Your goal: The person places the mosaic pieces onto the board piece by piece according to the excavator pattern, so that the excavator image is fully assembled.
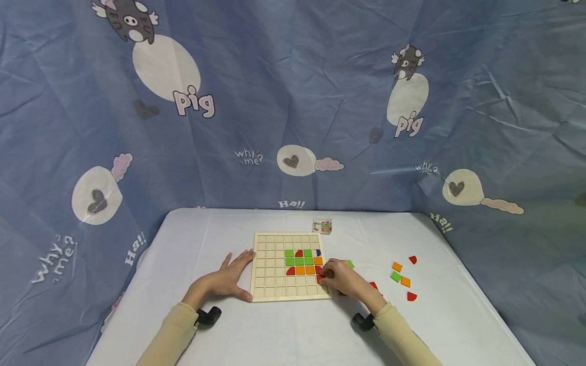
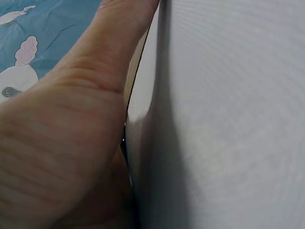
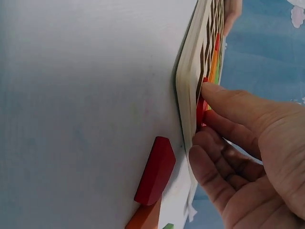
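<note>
Your right hand (image 1: 343, 278) pinches a red piece (image 3: 200, 113) at the board's (image 1: 270, 279) four o'clock.
Your left hand (image 1: 227, 278) lies spread against its nine o'clock edge; loose pieces (image 1: 396, 276) dot the desk (image 1: 284, 335) toward three.

All the legible lettering is printed on the blue cloth (image 1: 274, 76) behind and beside the counter (image 1: 220, 229). The word "pig" (image 1: 193, 102) reads large at upper left, and a smaller "pig" (image 1: 409, 125) stands at upper right. "why me?" (image 1: 55, 259) shows at lower left, again as "why me?" (image 1: 248, 156) near the middle, and a fainter "why" (image 1: 426, 166) at right, its second line hard to read. "Ha!!" (image 1: 135, 250) appears at left, "Ha!!" (image 1: 291, 204) at the counter's back edge, and "Ha!!" (image 1: 440, 221) at right.
</note>
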Tool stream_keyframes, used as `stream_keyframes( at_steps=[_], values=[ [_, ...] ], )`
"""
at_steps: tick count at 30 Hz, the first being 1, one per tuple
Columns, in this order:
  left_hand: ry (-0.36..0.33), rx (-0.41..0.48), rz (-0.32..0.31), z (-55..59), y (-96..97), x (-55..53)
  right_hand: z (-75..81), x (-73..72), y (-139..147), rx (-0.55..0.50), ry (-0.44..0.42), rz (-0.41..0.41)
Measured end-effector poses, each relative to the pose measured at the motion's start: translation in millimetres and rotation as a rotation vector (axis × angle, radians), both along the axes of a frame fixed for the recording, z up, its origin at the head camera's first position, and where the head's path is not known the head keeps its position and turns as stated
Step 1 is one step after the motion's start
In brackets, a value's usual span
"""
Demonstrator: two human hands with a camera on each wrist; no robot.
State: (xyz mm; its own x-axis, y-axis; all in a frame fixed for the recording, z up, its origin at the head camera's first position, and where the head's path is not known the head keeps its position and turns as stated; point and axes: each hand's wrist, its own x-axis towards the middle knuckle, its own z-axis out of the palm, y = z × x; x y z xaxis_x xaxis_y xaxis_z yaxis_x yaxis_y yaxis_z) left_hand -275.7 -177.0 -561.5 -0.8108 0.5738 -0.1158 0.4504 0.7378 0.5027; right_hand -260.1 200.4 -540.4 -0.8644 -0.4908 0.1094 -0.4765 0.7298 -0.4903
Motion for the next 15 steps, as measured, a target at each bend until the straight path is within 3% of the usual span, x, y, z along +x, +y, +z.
stream_keyframes(
  at_steps=[8, 15],
  values=[
    [-0.004, 0.012, 0.002, 2.4, 0.6, 1.5, 6.3, 2.9, 16, -0.111, -0.074, -0.033],
    [-0.001, 0.008, 0.001, 3.2, 1.2, 2.2, 11.6, 2.2, 84, -0.241, -0.097, -0.192]
  ],
)
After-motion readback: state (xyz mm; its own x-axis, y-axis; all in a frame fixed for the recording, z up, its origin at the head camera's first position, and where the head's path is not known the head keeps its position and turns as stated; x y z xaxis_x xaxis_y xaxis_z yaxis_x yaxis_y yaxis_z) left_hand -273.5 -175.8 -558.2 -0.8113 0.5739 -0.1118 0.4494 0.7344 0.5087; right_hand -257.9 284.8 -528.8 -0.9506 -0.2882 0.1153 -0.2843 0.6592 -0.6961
